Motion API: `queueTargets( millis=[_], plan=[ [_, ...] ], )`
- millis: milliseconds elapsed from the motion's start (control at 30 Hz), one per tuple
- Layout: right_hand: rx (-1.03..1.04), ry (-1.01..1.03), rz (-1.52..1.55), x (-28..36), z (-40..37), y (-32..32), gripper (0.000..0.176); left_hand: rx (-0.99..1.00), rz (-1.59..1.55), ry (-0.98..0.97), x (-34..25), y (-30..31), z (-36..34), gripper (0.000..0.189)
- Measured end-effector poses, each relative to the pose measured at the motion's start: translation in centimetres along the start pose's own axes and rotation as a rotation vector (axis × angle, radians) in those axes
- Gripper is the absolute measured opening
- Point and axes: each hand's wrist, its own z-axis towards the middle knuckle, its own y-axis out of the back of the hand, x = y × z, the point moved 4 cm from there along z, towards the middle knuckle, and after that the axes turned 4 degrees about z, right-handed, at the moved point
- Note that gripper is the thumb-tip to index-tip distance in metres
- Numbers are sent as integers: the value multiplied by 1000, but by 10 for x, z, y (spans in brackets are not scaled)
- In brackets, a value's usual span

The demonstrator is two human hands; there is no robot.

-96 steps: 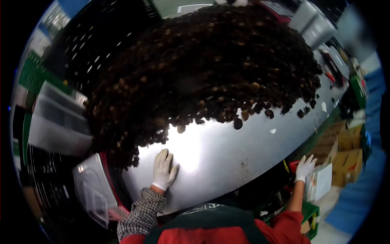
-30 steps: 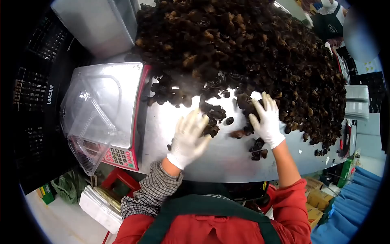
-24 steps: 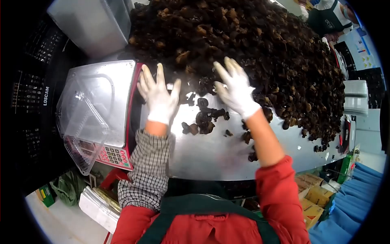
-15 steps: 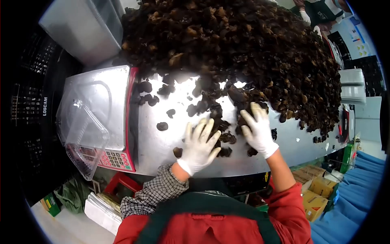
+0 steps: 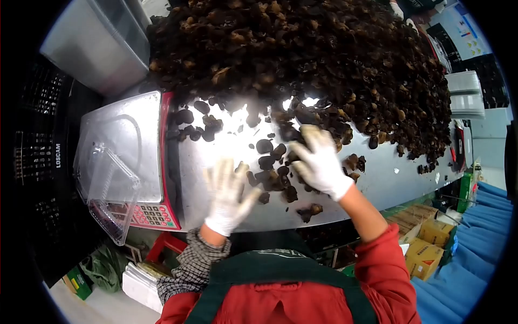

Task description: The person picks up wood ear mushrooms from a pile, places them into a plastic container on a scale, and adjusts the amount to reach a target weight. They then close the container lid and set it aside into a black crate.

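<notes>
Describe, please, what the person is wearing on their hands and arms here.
The left hand and the right hand both wear white gloves. The left arm has a checked sleeve that reaches the wrist. The right arm has a plain red sleeve that ends near the elbow.

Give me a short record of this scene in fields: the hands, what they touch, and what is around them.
Left hand: white glove, blurred, fingers spread, over the steel table beside the loose dark pieces
Right hand: white glove, palm down on those pieces
Pile: big heap of dark dried mushrooms behind both hands
Left end: scale with a clear plastic box on it
Floor, right: cardboard boxes
</notes>
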Motion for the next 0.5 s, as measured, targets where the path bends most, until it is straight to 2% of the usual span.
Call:
queueTargets(
  millis=[67, 167, 233, 300, 333, 367, 433, 500],
  plan=[
    [-141, -98, -108, -25, -34, 27, 46, -118, 59, 93, 30, 6, 4, 72],
    [-272, -258, -50, -27, -66, 52, 52, -230, 22, 173, 52, 15, 48, 74],
    [-254, -252, 4, -6, -99, 39, 62, -263, 65, 267, 69, 5, 71, 75],
    [-147, -201, 76, 26, -131, 14, 71, -178, 53, 321, 74, -4, 81, 75],
    [-72, -205, 153, 39, -146, -8, 77, 58, 75, 342, 70, -18, 79, 74],
    [22, -209, 175, 48, -153, -26, 76, -7, 49, 150, 56, -25, 72, 69],
    [-37, -166, 119, 46, -146, -44, 73, 67, -143, -44, 13, -14, 55, 59],
    [-152, -194, 25, 35, -119, -37, 67, -76, -262, -130, -7, 5, 41, 51]
  ],
)
